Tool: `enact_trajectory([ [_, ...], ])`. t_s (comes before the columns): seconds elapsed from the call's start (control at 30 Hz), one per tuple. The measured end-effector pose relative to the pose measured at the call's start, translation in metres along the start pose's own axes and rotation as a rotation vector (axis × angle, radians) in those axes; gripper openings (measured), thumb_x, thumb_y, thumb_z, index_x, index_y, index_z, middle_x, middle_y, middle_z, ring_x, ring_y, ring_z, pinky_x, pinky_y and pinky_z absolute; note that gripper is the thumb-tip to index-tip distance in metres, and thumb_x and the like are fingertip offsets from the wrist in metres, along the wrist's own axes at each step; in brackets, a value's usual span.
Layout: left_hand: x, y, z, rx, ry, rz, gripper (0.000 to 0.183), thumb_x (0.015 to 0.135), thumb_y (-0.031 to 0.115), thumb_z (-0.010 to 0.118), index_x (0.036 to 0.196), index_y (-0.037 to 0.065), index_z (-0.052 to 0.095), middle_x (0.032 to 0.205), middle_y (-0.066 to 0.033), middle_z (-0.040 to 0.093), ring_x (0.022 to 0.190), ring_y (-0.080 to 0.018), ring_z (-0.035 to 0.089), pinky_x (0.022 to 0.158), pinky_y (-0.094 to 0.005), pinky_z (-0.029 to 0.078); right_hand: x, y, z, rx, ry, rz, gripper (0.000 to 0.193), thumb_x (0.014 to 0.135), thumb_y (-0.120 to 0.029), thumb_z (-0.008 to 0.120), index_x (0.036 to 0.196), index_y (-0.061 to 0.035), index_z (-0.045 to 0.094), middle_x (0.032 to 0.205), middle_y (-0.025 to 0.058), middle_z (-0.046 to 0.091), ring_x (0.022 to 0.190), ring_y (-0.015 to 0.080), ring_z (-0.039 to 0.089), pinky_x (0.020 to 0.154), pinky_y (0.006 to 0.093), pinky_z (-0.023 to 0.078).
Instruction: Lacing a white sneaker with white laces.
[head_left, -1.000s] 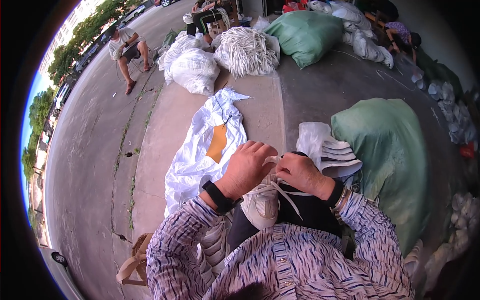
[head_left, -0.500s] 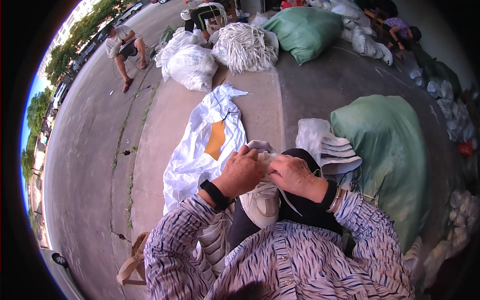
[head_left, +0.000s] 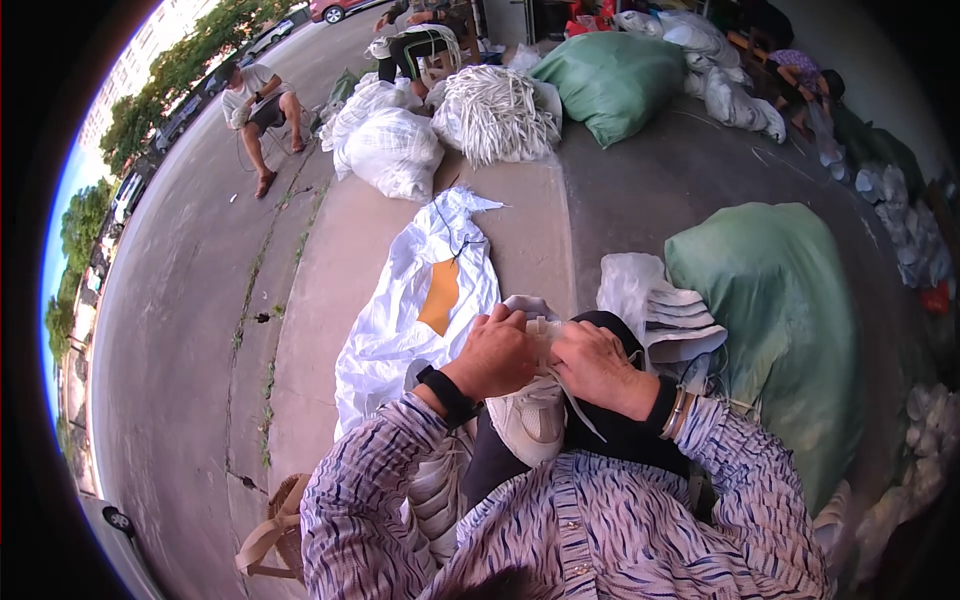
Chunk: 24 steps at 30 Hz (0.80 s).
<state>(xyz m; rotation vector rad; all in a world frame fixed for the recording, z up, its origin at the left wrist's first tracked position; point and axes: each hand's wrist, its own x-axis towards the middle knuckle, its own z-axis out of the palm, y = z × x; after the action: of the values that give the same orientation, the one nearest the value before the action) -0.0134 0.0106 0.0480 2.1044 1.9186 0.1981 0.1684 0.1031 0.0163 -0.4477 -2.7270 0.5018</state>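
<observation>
A whitish sneaker (head_left: 528, 425) rests on my lap with its toe toward me. My left hand (head_left: 495, 352) has its fingers curled over the far, upper part of the shoe on its left side. Opposite it, my right hand (head_left: 603, 368) pinches at the same part from the right. Pale material shows between the fingertips, but the exact grip is hidden. A loose white shoelace (head_left: 587, 418) hangs below the right hand over my dark trouser leg.
A white sack (head_left: 400, 330) with an orange patch lies ahead. White shoe pieces (head_left: 680, 310) and a large green sack (head_left: 765, 320) stand at right. Several stuffed bags (head_left: 395, 150) line the back, people seated nearby. A brown bag-like thing (head_left: 270, 535) sits lower left.
The view has tilted slightly, so the scene sits a little lower. Both hands stay at the shoe's upper part, with fingertips slightly shifted. The lace still hangs loose.
</observation>
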Motion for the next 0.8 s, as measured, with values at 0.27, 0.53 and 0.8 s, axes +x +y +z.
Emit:
enact_trajectory([
  [0.27, 0.01, -0.006, 0.022, 0.052, 0.077, -0.002, 0.031, 0.071, 0.03, 0.069, 0.091, 0.007, 0.073, 0.105, -0.0101, 0.062, 0.11, -0.0305, 0.049, 0.084, -0.0452, 0.042, 0.01, -0.011, 0.01, 0.056, 0.031, 0.035, 0.006, 0.08, -0.011, 0.064, 0.076, -0.0062, 0.061, 0.08, 0.0138, 0.063, 0.076, 0.0344, 0.063, 0.066, 0.0452, 0.046],
  [0.53, 0.017, -0.006, 0.046, 0.16, 0.246, 0.04, 0.025, 0.069, 0.033, 0.07, 0.085, 0.013, 0.073, 0.098, -0.0061, 0.062, 0.106, -0.0263, 0.049, 0.079, -0.0431, 0.036, 0.008, -0.011, 0.0, 0.035, -0.107, 0.109, 0.009, 0.081, -0.013, 0.064, 0.08, -0.0049, 0.062, 0.076, 0.0176, 0.065, 0.076, 0.0379, 0.065, 0.063, 0.0479, 0.048],
  [0.8, 0.007, -0.001, 0.037, 0.165, 0.291, 0.087, 0.02, 0.075, 0.026, 0.066, 0.088, 0.013, 0.073, 0.097, -0.0062, 0.062, 0.107, -0.0287, 0.049, 0.085, -0.0442, 0.039, 0.012, -0.004, -0.001, 0.396, -0.172, 0.168, 0.018, 0.086, -0.017, 0.062, 0.086, -0.0003, 0.069, 0.075, 0.0217, 0.066, 0.072, 0.037, 0.066, 0.065, 0.0428, 0.052],
])
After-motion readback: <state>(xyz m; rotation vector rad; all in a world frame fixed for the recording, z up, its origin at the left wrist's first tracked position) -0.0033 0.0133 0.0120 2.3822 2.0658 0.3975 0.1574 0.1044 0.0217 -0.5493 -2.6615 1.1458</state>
